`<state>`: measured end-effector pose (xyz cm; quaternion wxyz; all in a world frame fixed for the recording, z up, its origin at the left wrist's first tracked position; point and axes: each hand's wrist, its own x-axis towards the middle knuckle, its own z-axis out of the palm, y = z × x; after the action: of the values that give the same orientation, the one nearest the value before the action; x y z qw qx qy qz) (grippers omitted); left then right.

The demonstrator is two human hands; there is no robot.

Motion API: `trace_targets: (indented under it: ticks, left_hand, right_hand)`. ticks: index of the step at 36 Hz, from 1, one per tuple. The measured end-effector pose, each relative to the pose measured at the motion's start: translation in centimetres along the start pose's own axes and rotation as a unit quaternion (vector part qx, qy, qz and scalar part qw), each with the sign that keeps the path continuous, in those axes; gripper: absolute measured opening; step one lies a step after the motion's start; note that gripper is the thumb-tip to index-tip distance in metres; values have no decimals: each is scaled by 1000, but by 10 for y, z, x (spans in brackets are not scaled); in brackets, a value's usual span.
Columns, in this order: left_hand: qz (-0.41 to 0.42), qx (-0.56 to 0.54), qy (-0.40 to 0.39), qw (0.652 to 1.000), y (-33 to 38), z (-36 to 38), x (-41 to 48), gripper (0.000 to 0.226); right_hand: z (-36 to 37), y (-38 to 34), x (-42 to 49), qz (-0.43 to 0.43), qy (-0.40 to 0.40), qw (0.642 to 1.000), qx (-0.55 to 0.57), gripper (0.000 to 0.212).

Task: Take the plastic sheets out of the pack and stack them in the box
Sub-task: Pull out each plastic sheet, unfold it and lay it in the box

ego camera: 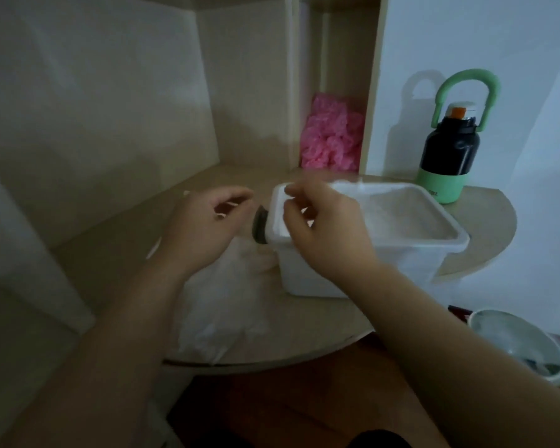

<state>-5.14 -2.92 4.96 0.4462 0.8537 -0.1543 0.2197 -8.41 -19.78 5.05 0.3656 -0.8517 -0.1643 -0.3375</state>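
Observation:
The clear pack of plastic sheets (pixel 217 305) lies on the rounded table, left of the white open box (pixel 411 253). My right hand (pixel 327 231) hovers over the box's near left corner and pinches a thin clear plastic sheet (pixel 340 183) between thumb and fingertips; the sheet trails blurred over the box's far rim. More pale sheets seem to lie inside the box. My left hand (pixel 201 227) is above the pack's top end with curled fingers. A pale sliver shows between them, and I cannot tell whether it holds anything.
A dark round part (pixel 260 228) sticks out at the box's left end. A black and green bottle (pixel 446 150) stands behind the box. Pink crumpled plastic (pixel 330 134) fills a shelf niche. A bowl (pixel 518 341) sits low at the right, past the table (pixel 304 347) edge.

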Motion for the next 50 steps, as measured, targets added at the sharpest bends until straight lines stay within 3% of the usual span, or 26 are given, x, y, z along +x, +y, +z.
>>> trace_targets:
  ticks: [4, 8, 10, 13, 16, 20, 24, 29, 33, 37, 44, 48, 50]
  left_hand:
    - [-47, 33, -25, 998, -34, -10, -41, 22]
    - [-122, 160, -206, 958, -47, -13, -73, 54]
    - [-108, 185, -259, 942, -53, -8, -82, 52]
    - [-90, 162, -202, 962, -64, -2, -89, 27]
    - [-99, 93, -137, 981, -71, -3, -88, 11]
    - [-165, -67, -63, 982, -69, -7, -85, 14]
    - [-238, -193, 16, 952, -72, -10, -80, 24]
    - [-252, -189, 19, 949, -74, -12, -78, 15]
    - [-240, -200, 57, 948, -77, -18, -75, 29]
    - [-231, -335, 69, 911, -68, -31, -67, 9]
    - [-138, -318, 105, 932, -56, -45, -56, 15]
    - [-130, -395, 79, 906, -47, -55, -51, 15]
    - [-128, -435, 57, 889, -43, -60, -48, 17]
  right_hand:
    - [36, -11, -28, -61, -25, 998, 25, 19]
    - [58, -5, -50, -8, -72, 997, 42, 19]
    - [66, 1, -58, 52, -126, 990, 36, 26]
    - [76, 11, -66, 174, -254, 950, 40, 43]
    - [76, 16, -66, 217, -290, 931, 47, 49]
    - [73, 14, -58, 217, -298, 927, 61, 47]
    - [74, 7, -53, 228, -309, 918, 97, 53]
    - [77, 2, -53, 242, -322, 909, 103, 62]
    - [73, -1, -51, 219, -323, 914, 109, 67]
    - [71, -10, -40, 189, -304, 928, 108, 72]
    - [68, -26, -22, 167, -272, 939, 129, 79]
    - [57, -39, -10, 140, -252, 943, 166, 79]
    - [53, -43, -2, 155, -241, 935, 208, 95]
